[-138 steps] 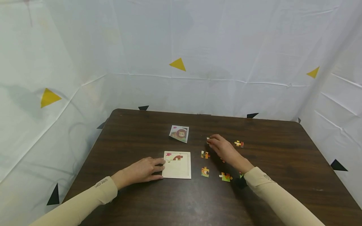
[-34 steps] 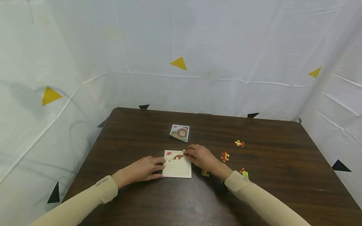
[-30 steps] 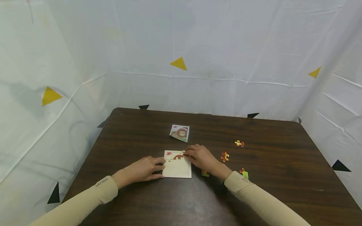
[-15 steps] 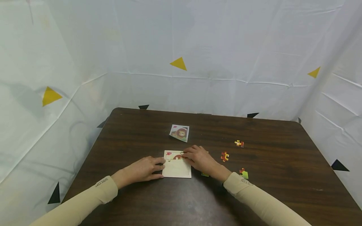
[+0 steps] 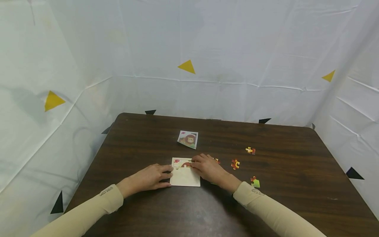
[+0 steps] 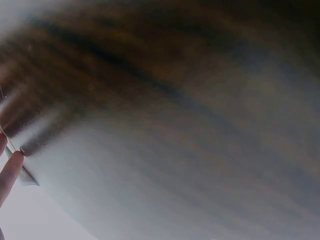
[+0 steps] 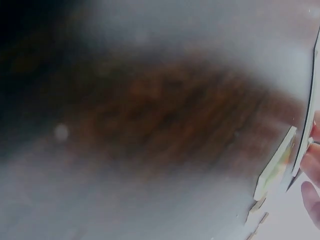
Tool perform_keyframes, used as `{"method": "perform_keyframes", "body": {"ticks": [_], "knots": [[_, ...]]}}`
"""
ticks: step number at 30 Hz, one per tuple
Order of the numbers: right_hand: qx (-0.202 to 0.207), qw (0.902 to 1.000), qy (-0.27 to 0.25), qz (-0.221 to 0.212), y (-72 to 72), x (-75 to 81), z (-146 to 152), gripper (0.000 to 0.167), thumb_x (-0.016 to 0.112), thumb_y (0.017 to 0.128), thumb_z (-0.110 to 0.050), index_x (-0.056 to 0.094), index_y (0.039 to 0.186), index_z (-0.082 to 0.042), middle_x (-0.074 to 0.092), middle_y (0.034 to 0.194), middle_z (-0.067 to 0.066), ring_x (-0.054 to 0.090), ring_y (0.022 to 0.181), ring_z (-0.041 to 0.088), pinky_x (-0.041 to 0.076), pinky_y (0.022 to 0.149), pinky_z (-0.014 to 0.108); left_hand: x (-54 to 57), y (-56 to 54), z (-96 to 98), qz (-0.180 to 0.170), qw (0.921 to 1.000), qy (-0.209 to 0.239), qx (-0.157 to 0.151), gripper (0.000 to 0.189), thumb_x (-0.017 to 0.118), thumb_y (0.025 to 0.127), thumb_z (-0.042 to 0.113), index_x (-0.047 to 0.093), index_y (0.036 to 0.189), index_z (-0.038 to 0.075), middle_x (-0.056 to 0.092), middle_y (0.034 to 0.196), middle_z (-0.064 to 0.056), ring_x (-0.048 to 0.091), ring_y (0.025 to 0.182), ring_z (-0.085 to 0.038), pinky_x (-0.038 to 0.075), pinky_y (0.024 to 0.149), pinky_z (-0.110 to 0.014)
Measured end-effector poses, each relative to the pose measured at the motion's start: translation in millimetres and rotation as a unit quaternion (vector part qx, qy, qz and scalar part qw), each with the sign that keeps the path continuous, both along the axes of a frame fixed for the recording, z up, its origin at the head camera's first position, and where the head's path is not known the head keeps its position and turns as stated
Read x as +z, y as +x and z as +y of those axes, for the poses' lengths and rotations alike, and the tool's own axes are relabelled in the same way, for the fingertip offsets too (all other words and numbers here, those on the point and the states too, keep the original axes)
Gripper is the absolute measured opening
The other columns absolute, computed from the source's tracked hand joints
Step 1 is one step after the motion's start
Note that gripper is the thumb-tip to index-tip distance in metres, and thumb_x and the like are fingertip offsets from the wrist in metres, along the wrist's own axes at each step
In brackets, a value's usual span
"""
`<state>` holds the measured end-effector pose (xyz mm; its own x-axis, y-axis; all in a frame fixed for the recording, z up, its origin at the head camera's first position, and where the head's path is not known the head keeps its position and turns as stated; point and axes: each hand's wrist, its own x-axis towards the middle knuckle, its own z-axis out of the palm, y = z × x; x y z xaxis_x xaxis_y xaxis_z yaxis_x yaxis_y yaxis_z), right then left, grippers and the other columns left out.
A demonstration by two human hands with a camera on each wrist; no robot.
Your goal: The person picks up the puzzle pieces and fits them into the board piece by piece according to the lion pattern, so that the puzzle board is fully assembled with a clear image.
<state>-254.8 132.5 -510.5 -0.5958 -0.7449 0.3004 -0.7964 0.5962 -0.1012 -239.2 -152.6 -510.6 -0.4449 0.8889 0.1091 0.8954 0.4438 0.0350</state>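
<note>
A pale square puzzle board lies flat on the table, with several pieces showing a pink shape and brown mane fitted along its far side. My left hand rests against the board's left edge, fingers extended; in the left wrist view a fingertip touches that edge. At the far right corner of the board, my right hand pinches a puzzle piece, mostly hidden under the fingers. The right wrist view catches this piece's pale edge beside the fingers.
Beyond the board lies a picture card of a lion, one corner lifted. Loose pieces sit to the right: a yellow-and-red one, an orange one and a green one. Others, partly covered by my right hand, include one piece.
My right hand has picked a piece from the table's right side and brought it left onto the board's far right corner, then shifted slightly nearer. My left hand stays put.
</note>
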Motion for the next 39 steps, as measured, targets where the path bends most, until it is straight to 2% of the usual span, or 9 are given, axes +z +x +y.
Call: {"method": "perform_keyframes", "body": {"ticks": [11, 19, 30, 39], "knots": [[-0.013, 0.9974, 0.070, 0.011, 2.9, 2.5, -2, 0.017, 0.064, 0.094, -0.018, 0.072, 0.108, -0.013, 0.067, 0.114, 0.003, 0.058, 0.102, 0.020, 0.048, 0.083, 0.039, -0.2, -1.3, 0.8, 0.005, 1.0000, -0.002, -0.004, 0.035, 0.060, 0.094, 0.041, 0.071, 0.115, 0.014, 0.059, 0.121, -0.004, 0.063, 0.101, -0.012, 0.053, 0.086, -0.033], [-0.017, 0.9958, 0.086, 0.027, 3.9, 2.3, -4, 0.018, 0.062, 0.095, -0.018, 0.071, 0.109, -0.012, 0.066, 0.114, 0.004, 0.057, 0.101, 0.021, 0.048, 0.080, 0.039, -1.3, -1.5, 0.6, 0.011, 0.9999, 0.006, -0.009, 0.034, 0.060, 0.094, 0.041, 0.071, 0.113, 0.014, 0.060, 0.121, -0.004, 0.063, 0.101, -0.012, 0.054, 0.084, -0.034], [-0.023, 0.9963, 0.078, 0.027, 5.0, 5.9, -6, 0.018, 0.063, 0.094, -0.017, 0.073, 0.108, -0.011, 0.066, 0.112, 0.003, 0.058, 0.100, 0.021, 0.049, 0.078, 0.037, -1.3, -3.6, 0.7, 0.011, 0.9998, 0.013, -0.012, 0.034, 0.063, 0.093, 0.038, 0.071, 0.113, 0.013, 0.060, 0.120, -0.005, 0.064, 0.098, -0.012, 0.054, 0.083, -0.033], [-0.018, 0.9990, 0.039, -0.009, 5.0, 3.2, 7, 0.029, 0.065, 0.092, -0.015, 0.067, 0.120, -0.008, 0.062, 0.120, 0.006, 0.055, 0.109, 0.024, 0.049, 0.085, 0.046, -2.7, -1.5, 0.7, 0.004, 0.9998, 0.015, -0.010, 0.034, 0.063, 0.093, 0.038, 0.071, 0.114, 0.013, 0.060, 0.121, -0.005, 0.064, 0.097, -0.012, 0.054, 0.082, -0.033]]}}
